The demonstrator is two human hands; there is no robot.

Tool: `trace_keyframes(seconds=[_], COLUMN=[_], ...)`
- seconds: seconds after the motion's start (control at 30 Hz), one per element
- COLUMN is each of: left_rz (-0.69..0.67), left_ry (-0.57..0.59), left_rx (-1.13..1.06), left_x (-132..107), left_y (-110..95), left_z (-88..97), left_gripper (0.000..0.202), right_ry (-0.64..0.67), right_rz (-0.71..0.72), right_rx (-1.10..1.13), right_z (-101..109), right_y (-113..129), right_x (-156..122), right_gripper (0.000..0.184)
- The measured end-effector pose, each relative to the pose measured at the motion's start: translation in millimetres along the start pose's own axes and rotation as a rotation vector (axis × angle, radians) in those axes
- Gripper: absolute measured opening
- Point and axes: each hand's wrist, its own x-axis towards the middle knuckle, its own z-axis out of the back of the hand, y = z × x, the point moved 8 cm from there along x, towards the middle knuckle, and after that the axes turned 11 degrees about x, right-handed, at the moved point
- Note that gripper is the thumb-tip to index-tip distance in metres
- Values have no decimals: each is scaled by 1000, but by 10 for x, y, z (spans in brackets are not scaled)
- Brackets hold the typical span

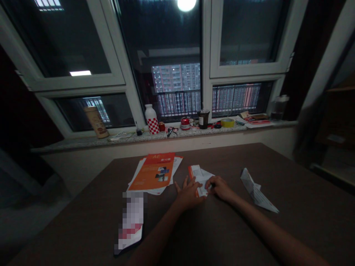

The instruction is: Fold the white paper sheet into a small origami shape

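Note:
A partly folded sheet of paper (196,171), white with print and an orange strip along its left side, lies on the dark brown table in front of me. My left hand (189,195) presses on its lower left part, fingers spread apart. At the sheet's right edge, my right hand (220,187) has its fingers curled in a pinch on the paper. The palms cover part of the folds. Off to the right rests a folded paper shape (256,192) with pointed ends, apart from both hands.
Orange-covered printed sheets (151,173) lie left of my hands. Nearer me is a phone (131,221), its screen blurred out. Along the windowsill (124,142) stand a tan cylinder (96,122), a red-checked bottle (152,120), a dark cup (203,120) and yellow tape (227,122).

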Motion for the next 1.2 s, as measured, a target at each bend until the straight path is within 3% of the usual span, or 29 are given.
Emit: trace_keyframes(seconds=[0.37, 0.57, 0.9, 1.2], left_rz=[-51, -33, 32, 77], left_ry=[74, -21, -114, -32], left_rx=[-1, 25, 8, -16], left_x=[-38, -73, -79, -56], left_y=[16, -18, -83, -75], left_z=[12, 38, 51, 33], left_gripper=[71, 62, 57, 59], right_ry=[31, 101, 40, 55], right_rz=[76, 182, 105, 50], right_rx=[-15, 27, 14, 61], right_z=[-9, -3, -11, -5], right_y=[58, 124, 81, 50], right_x=[-57, -106, -60, -19], right_gripper=[22, 14, 16, 20])
